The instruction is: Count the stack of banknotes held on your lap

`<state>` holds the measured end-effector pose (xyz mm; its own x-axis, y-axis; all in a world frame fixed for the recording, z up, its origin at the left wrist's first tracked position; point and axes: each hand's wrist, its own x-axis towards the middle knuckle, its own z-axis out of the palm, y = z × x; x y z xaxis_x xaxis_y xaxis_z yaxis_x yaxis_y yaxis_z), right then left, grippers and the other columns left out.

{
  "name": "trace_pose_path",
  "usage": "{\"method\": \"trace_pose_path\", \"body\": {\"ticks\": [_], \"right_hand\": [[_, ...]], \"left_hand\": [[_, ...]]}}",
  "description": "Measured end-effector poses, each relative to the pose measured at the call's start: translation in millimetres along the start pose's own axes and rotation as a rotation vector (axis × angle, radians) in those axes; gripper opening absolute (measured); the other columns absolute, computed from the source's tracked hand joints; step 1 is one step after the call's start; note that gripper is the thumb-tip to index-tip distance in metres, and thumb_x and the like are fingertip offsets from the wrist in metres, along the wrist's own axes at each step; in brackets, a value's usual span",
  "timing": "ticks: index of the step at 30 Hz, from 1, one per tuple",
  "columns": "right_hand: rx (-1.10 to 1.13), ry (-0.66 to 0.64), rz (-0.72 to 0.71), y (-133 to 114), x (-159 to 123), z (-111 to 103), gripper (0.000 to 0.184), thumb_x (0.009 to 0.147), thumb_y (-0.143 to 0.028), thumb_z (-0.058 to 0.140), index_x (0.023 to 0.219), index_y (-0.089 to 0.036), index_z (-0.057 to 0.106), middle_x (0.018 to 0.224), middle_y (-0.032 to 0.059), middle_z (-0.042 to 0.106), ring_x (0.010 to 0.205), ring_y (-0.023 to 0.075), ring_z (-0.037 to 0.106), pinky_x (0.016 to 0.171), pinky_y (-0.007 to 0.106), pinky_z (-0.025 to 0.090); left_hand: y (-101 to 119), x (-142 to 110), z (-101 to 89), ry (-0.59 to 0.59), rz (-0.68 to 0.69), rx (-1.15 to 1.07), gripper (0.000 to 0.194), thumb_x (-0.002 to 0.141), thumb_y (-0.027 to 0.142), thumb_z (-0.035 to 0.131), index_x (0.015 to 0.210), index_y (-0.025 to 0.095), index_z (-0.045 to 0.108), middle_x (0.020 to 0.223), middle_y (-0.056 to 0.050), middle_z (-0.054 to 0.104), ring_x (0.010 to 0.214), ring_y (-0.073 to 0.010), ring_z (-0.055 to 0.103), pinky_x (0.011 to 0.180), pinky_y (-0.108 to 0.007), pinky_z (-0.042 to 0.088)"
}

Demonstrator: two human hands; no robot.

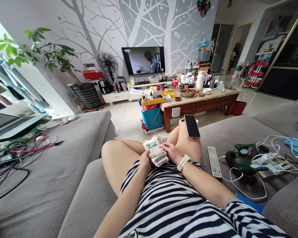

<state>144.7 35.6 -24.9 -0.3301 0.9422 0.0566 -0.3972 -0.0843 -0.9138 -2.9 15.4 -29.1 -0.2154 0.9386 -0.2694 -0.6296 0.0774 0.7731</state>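
Observation:
A thick stack of banknotes (159, 158) is held over my lap, with a greenish note on top at its far end. My left hand (145, 162) grips the stack along its left side, thumb on top. On the other side, my right hand (172, 152) pinches the edge of a note near the top right of the stack. How many notes are between those fingers is too small to tell. A pale watch (183, 163) is around my right wrist. On my right knee lies a black-screened phone (192, 126), apart from both hands.
To my right on the sofa lie a white remote control (214, 162), a dark green figure-shaped object (242, 160) and a power strip (272, 165) with white cables. A crowded coffee table (201, 103) stands ahead. On the left are tangled cables (22, 153) and a laptop (12, 127).

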Motion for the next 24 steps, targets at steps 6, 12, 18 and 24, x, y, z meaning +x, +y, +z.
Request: {"method": "trace_pose_path", "body": {"ticks": [6, 12, 18, 24], "right_hand": [[-0.135, 0.000, -0.068, -1.9, -0.2, 1.6, 0.035, 0.072, -0.049, 0.067, 0.066, -0.017, 0.054, 0.052, -0.0023, 0.054, 0.046, 0.0089, 0.039, 0.048, 0.024, 0.027], [-0.119, 0.126, -0.071, 2.6, 5.0, 3.1, 0.044, 0.054, -0.040, 0.081, 0.073, -0.019, 0.048, 0.057, -0.0069, 0.049, 0.051, 0.0089, 0.041, 0.052, 0.023, 0.030], [-0.207, 0.137, -0.111, 4.0, 7.1, -0.6, 0.038, 0.060, -0.043, 0.077, 0.071, -0.018, 0.050, 0.061, -0.0052, 0.047, 0.056, 0.0104, 0.041, 0.057, 0.025, 0.033], [-0.220, 0.095, -0.153, -0.4, 1.4, -0.4, 0.035, 0.066, -0.046, 0.071, 0.066, -0.018, 0.050, 0.059, -0.0050, 0.045, 0.056, 0.0101, 0.038, 0.055, 0.025, 0.031]], "left_hand": [[-2.1, 3.3, -1.2, -0.001, 0.008, -0.008, 0.018, 0.081, 0.015, 0.053, 0.090, 0.006, 0.066, 0.081, -0.014, 0.072, 0.075, -0.0249, 0.070, 0.073, -0.038, 0.057], [-1.3, 2.0, -5.1, -0.060, 0.014, 0.066, 0.017, 0.075, 0.017, 0.061, 0.087, 0.008, 0.068, 0.078, -0.012, 0.072, 0.072, -0.0242, 0.069, 0.067, -0.034, 0.056], [2.7, -7.5, -2.1, -0.093, 0.016, 0.134, 0.012, 0.069, 0.017, 0.068, 0.078, 0.010, 0.069, 0.078, -0.011, 0.072, 0.073, -0.0241, 0.068, 0.069, -0.033, 0.055], [-1.9, 0.0, -3.5, -0.064, 0.006, 0.112, 0.018, 0.072, 0.024, 0.064, 0.081, 0.009, 0.068, 0.068, -0.008, 0.069, 0.062, -0.0202, 0.066, 0.060, -0.030, 0.054]]}}
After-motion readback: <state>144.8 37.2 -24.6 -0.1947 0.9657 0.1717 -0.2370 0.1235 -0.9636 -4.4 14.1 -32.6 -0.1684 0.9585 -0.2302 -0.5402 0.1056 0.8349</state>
